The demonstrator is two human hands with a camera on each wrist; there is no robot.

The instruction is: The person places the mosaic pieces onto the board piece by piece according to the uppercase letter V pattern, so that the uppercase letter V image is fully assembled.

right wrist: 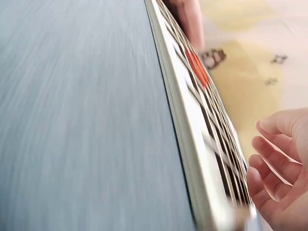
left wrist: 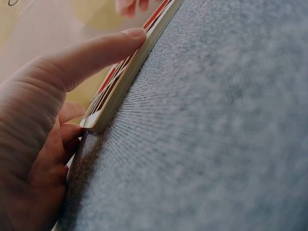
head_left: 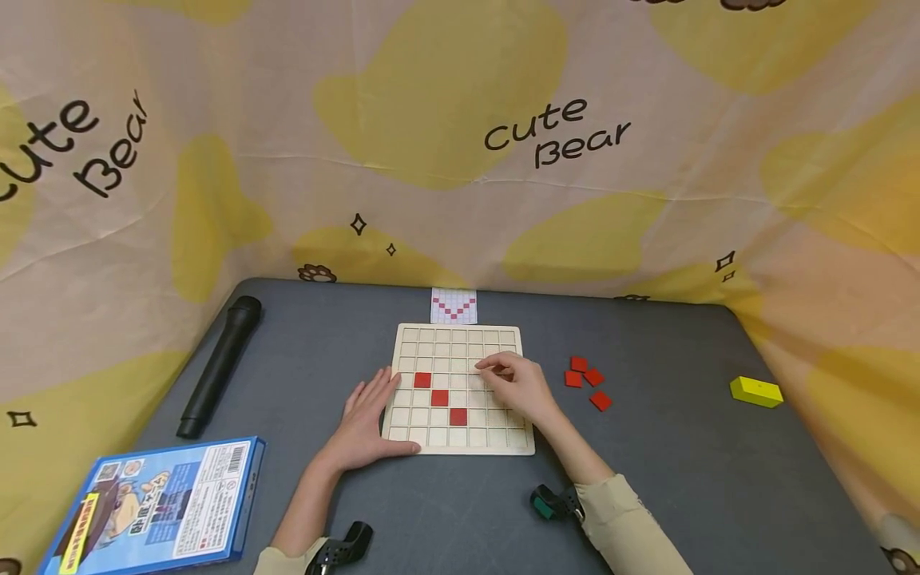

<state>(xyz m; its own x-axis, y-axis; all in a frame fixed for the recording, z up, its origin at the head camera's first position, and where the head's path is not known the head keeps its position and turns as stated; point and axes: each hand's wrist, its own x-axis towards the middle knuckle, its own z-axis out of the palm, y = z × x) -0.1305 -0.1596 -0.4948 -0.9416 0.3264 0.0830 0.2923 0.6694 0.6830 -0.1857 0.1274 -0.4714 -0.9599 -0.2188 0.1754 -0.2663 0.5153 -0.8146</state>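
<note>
A pale square grid board [head_left: 424, 437] lies on the dark table, with three red square tiles set in its cells in a diagonal line; the middle tile [head_left: 439, 398] touches the others only near its corners. My left hand [head_left: 366, 427] rests at the board's left side, fingers along that edge. Its thumb [left wrist: 103, 53] presses on the near edge of the board. Over the right part of the grid hovers my right hand [head_left: 519, 385], fingers bent. In the right wrist view those fingers [right wrist: 276, 166] are loosely curled, and no tile shows among them.
Several loose red tiles [head_left: 573, 379] lie right of the board. A card [head_left: 454, 307] with a V of red squares touches the board's far side. A black tube-like object [head_left: 219, 371] and a blue box [head_left: 158, 503] sit left; a yellow block [head_left: 756, 391] lies far right.
</note>
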